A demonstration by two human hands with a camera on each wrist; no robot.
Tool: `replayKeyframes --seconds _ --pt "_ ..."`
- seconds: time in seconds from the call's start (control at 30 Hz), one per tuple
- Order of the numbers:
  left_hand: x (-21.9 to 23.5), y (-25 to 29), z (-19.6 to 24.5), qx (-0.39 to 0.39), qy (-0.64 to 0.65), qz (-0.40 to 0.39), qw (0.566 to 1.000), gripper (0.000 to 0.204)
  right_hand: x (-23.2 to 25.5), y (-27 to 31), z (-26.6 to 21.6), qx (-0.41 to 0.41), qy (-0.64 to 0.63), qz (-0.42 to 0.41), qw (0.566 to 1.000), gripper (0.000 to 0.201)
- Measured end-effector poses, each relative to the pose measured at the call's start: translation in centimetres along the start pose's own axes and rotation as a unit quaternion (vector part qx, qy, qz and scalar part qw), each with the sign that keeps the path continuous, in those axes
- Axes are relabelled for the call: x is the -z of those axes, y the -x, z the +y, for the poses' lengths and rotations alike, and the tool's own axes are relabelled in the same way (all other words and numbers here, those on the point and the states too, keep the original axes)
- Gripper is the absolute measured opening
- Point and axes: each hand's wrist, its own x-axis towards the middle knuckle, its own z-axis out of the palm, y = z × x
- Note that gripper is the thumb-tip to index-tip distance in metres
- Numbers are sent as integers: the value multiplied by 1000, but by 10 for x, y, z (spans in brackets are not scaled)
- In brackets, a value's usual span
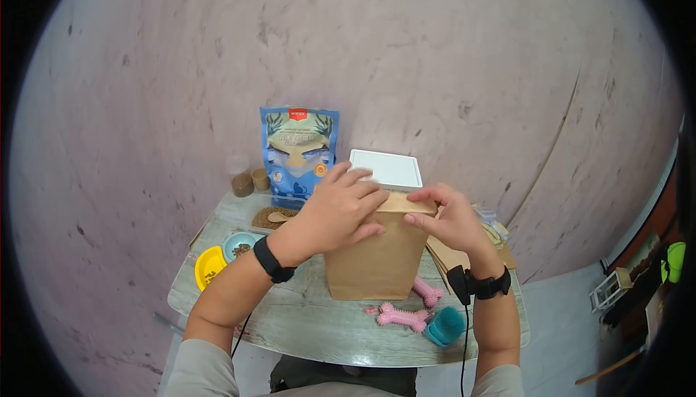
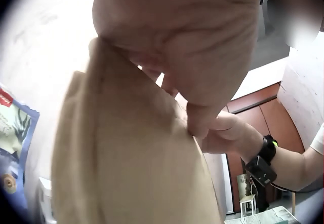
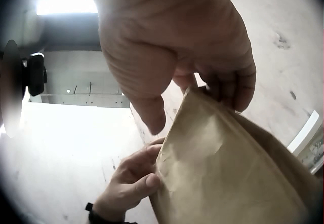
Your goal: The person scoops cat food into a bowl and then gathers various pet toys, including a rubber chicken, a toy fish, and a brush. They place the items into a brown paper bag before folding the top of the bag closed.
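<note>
A brown paper bag (image 1: 377, 263) stands upright on the table, its top edge folded over. My left hand (image 1: 335, 212) holds the top at the left side, thumb on the near face and fingers reaching over the edge. At the top right corner, my right hand (image 1: 457, 221) grips the bag, its fingers at the fold and its thumb by the near face. Seen from the right wrist, the fingers of the right hand (image 3: 187, 46) curl behind the bag's top. In the left wrist view the bag (image 2: 136, 148) fills the space under the left palm.
Behind stand a blue pet food pouch (image 1: 301, 147) and a white-lidded container (image 1: 386, 169). Yellow (image 1: 209, 266) and light blue (image 1: 240, 240) bowls sit left. Nearer lie a pink bone toy (image 1: 403, 318) and a teal brush (image 1: 444, 326). Flat brown bags (image 1: 447, 253) lie right.
</note>
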Motion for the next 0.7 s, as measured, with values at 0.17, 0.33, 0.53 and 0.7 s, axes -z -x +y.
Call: replayKeyframes --seconds 0.17,0.33,0.53,0.7 --pt "-4 -4 -7 64 69 -203 975 36 9 3 0 88 212 -30 973 19" --pt "18 1 -8 105 87 -187 973 50 9 4 0 160 235 -19 959 15" --pt "30 12 -31 181 131 -206 953 66 6 7 -11 168 227 -20 959 32" --pt "45 -5 -35 316 208 -359 853 65 -9 5 -11 136 267 43 953 54"
